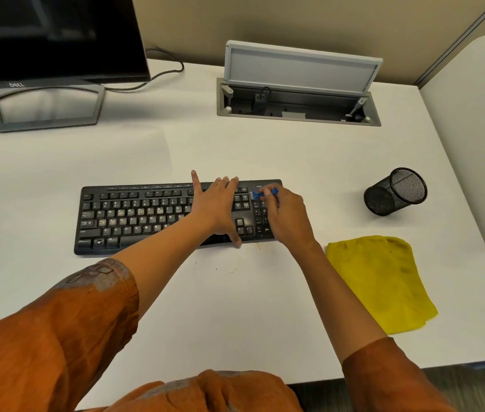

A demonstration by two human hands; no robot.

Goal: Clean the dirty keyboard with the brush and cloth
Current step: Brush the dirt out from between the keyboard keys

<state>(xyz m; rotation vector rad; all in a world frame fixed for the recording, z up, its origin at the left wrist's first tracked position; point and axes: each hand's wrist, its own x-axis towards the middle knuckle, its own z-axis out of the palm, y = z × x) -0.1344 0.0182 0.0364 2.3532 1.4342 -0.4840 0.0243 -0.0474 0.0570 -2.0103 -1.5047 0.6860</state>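
1 wide-angle view, worn on the person's head, looks forward and steeply down over the white counter [235,150]. It sits close above both forearms, reaches back to the beige partition wall [265,22], and bends straight edges near its borders.

We are at an office workstation.

We see a white desk [235,150] closed in by beige partition panels [265,22] along the top and right of the frame. At upper left stands a dark Dell monitor [51,37] on a grey frame stand [48,107], its cable [158,72] trailing behind. At upper centre a cable hatch [297,105] set into the desktop has its grey lid [302,65] raised. A black keyboard [134,215] lies mid-frame, and a black mesh pen cup [396,191] lies tipped at right. Grey carpet [458,379] shows at lower right.
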